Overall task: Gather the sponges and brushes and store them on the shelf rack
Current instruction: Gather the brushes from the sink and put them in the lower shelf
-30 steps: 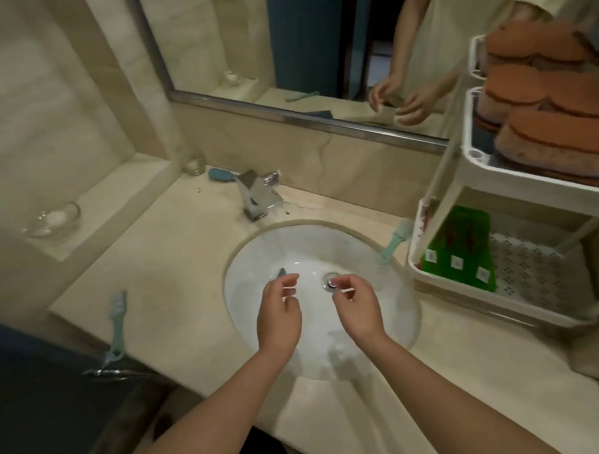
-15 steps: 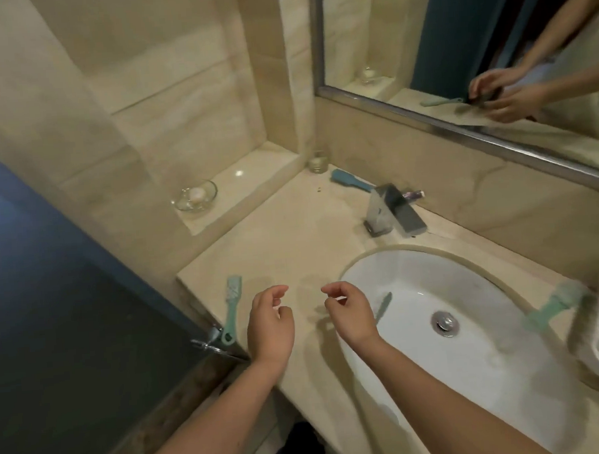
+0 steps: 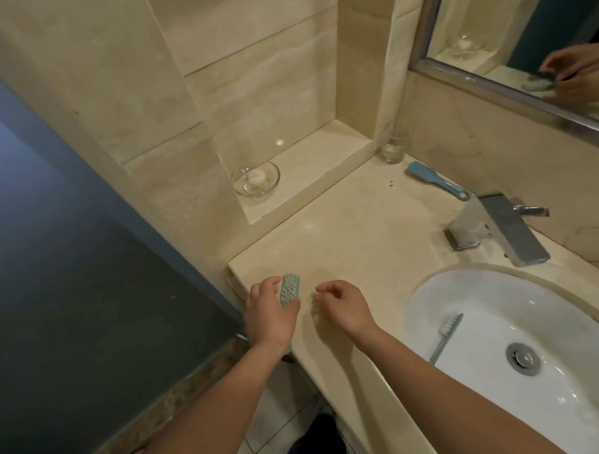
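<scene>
Now | left hand (image 3: 272,319) grips teal brush (image 3: 289,290) at counter (image 3: 362,229) edge | right hand (image 3: 344,305) loosely curled, empty, just beside

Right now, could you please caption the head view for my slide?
Left hand grips a teal brush at the counter; right hand hovers open.
</scene>
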Action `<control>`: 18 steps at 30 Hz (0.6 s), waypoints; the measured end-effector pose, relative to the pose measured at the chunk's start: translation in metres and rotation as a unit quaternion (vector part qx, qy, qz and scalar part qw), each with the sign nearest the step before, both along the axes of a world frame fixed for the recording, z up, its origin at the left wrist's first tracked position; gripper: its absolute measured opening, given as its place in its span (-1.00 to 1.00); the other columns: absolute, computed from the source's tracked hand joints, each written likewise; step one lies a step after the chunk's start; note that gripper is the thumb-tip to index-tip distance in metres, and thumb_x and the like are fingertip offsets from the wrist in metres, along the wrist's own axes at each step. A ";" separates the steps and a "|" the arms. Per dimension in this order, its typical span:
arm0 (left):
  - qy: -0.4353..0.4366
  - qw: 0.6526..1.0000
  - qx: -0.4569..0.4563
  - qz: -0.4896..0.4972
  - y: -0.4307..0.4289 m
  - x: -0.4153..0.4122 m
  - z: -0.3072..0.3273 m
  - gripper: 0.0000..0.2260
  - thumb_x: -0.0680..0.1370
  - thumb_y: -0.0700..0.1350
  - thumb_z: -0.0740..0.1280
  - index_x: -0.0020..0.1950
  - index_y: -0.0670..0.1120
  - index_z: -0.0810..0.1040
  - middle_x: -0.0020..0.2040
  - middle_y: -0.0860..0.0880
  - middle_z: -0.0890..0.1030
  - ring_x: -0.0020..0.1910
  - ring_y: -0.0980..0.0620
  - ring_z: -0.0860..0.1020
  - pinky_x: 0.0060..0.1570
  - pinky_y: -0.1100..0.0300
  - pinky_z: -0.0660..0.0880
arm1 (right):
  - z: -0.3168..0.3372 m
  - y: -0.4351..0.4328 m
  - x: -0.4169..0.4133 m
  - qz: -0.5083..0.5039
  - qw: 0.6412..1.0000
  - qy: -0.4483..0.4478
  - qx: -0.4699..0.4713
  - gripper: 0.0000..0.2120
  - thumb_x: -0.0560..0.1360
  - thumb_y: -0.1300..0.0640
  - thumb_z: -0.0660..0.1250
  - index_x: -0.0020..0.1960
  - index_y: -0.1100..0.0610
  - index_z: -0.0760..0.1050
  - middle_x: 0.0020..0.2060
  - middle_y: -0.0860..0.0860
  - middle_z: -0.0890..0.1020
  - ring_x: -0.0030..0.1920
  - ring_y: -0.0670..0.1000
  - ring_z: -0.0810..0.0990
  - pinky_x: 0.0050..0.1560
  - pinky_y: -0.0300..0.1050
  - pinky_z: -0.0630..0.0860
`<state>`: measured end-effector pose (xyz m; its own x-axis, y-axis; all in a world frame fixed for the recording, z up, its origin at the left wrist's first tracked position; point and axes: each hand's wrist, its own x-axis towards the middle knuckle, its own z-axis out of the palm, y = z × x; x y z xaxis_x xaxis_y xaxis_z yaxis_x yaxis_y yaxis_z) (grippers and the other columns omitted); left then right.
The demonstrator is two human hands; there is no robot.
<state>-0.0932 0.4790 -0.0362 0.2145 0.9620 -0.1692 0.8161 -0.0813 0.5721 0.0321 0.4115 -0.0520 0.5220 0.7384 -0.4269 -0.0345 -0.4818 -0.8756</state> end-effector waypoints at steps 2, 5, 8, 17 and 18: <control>0.027 0.999 -0.008 -0.017 0.007 0.000 -0.006 -0.48 0.46 0.12 0.41 0.37 0.02 0.41 0.25 0.01 0.44 0.21 -0.01 0.46 0.14 0.07 0.45 | -0.004 0.007 -0.001 -0.001 1.000 0.006 -0.017 -0.87 0.48 0.21 0.33 -0.02 0.07 0.59 -0.12 -0.02 0.66 -0.14 -0.07 0.61 -0.02 -0.16 0.54; 0.061 0.997 -0.003 -0.041 0.014 0.003 -0.016 -0.47 0.44 0.17 0.41 0.35 0.04 0.43 0.23 0.00 0.38 0.24 -0.02 0.37 0.22 0.07 0.38 | -0.008 0.012 -0.001 -0.007 1.000 0.013 -0.025 -0.86 0.47 0.25 0.31 -0.04 0.08 0.59 -0.20 0.02 0.66 -0.28 -0.09 0.59 -0.15 -0.20 0.53; 0.073 0.995 0.014 -0.061 0.017 0.007 -0.022 -0.54 0.41 0.14 0.44 0.26 0.06 0.47 0.19 0.02 0.35 0.23 -0.02 0.33 0.26 0.08 0.33 | -0.009 0.013 0.003 -0.023 0.999 0.020 -0.027 -0.85 0.47 0.29 0.29 -0.08 0.07 0.57 -0.20 0.06 0.66 -0.24 -0.03 0.59 -0.08 -0.10 0.54; 0.118 0.987 0.000 -0.107 0.028 0.022 -0.021 -0.68 0.31 0.10 0.44 0.00 0.13 0.47 0.14 0.04 0.34 0.19 -0.03 0.32 0.27 0.10 0.26 | -0.007 0.019 0.011 -0.051 0.998 0.015 -0.019 -0.84 0.47 0.30 0.27 -0.07 0.09 0.57 -0.21 0.09 0.66 -0.26 0.01 0.57 -0.10 -0.05 0.53; 0.123 0.986 0.003 -0.117 0.029 0.024 -0.020 -0.71 0.30 0.10 0.44 -0.04 0.15 0.45 0.13 0.04 0.35 0.18 -0.03 0.33 0.27 0.10 0.26 | -0.006 0.019 0.013 -0.057 0.998 0.009 -0.016 -0.84 0.47 0.29 0.27 -0.07 0.09 0.57 -0.18 0.10 0.67 -0.23 0.02 0.58 -0.07 -0.03 0.53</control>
